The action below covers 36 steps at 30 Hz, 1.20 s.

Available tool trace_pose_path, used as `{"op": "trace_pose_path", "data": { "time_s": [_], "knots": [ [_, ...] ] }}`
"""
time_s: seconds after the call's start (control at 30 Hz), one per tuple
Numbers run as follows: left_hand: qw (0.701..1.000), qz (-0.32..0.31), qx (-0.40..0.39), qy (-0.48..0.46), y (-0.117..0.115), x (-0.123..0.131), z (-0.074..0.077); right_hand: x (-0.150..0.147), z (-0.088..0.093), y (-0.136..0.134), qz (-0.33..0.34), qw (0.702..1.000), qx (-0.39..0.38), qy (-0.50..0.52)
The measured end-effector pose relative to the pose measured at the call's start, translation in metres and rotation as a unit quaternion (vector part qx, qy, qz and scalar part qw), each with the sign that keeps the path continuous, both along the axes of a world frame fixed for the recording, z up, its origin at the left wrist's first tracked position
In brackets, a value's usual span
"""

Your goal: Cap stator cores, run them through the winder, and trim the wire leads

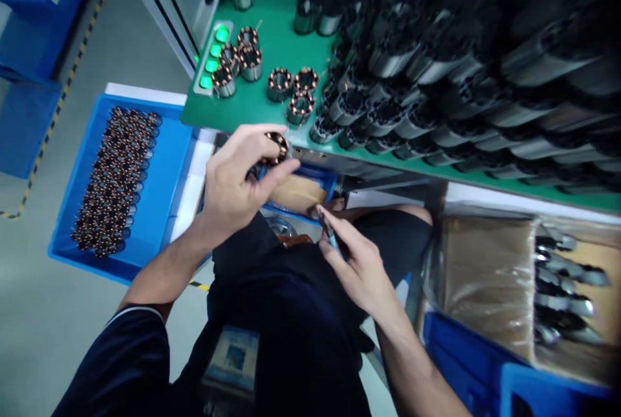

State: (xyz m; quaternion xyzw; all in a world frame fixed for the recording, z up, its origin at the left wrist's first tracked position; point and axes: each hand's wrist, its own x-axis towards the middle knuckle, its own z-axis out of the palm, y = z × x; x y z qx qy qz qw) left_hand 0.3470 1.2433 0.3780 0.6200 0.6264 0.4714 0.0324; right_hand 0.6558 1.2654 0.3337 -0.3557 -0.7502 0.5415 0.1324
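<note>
In the head view, beside the green surface (286, 22), the left hand (237, 171) is holding a copper-wound stator (277, 149) in a curled grip; above the lap (272, 275), the right hand (358, 262) is clasping a slim tool (330, 235) in a pinching grip.

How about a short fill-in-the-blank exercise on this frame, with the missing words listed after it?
1. A wound stator is held in the left grip, while a slim hand tool is held in the ____ one.
2. The panel on the bench has ____ lights glowing green.
3. The bench top is coloured ____.
4. As pictured, the packed stators sit toward the ____ side of the blue bin.

Missing words: right; four; green; left.
</note>
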Motion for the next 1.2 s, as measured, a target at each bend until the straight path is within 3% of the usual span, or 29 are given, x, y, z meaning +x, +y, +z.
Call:
{"op": "trace_pose_path", "data": {
  "time_s": [0.1,0.27,0.47,0.7,0.97,1.1,1.2],
  "knots": [
    [0.999,-0.032,-0.004,-0.029,-0.021,0.038,0.013,-0.001,0.022,-0.001,-0.035,0.999,0.003,0.034],
    [0.999,-0.044,0.001,-0.023,-0.026,0.058,-0.003,-0.01,0.04,0.002,-0.038,0.997,0.002,0.074],
    [0.997,-0.063,0.04,-0.018,-0.026,0.063,-0.006,-0.012,0.034,0.002,-0.028,0.995,-0.006,0.098],
    [0.997,-0.066,-0.026,-0.013,-0.035,0.068,-0.009,-0.009,0.034,0.002,-0.031,0.995,0.0,0.093],
    [0.997,-0.067,-0.005,-0.029,-0.036,0.07,-0.005,-0.017,0.032,-0.001,-0.079,0.995,-0.005,0.065],
    [0.981,-0.08,-0.054,-0.165,-0.038,0.066,-0.014,-0.02,0.02,0.003,-0.124,0.992,-0.027,0.02],
    [0.937,-0.086,-0.089,-0.328,-0.037,0.066,-0.026,-0.02,0.015,0.005,-0.109,0.993,0.054,-0.001]
  ]
}}
